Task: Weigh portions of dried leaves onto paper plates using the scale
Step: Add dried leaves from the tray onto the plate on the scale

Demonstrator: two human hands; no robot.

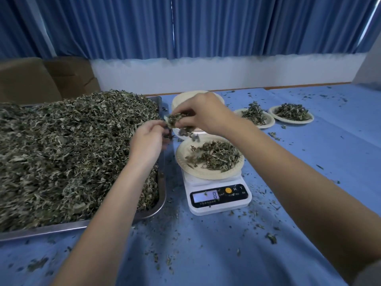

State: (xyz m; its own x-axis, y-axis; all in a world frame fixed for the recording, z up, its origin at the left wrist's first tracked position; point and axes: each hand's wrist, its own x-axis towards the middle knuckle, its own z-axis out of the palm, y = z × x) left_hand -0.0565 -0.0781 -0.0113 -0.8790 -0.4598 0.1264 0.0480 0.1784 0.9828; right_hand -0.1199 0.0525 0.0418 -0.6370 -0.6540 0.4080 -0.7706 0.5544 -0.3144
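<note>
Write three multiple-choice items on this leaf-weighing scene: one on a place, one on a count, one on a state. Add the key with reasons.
1. Where does the metal tray of dried leaves lie?
A. left of the scale
B. right of the scale
C. behind the filled plates

2. How many filled plates sit at the far right?
A. one
B. two
C. four

3. What is the right hand doing?
A. resting flat
B. pressing a button
C. holding a clump of leaves

Key: A, the tray fills the left side; B, two plates sit side by side; C, its fingers grip leaves above the plate on the scale.
</note>
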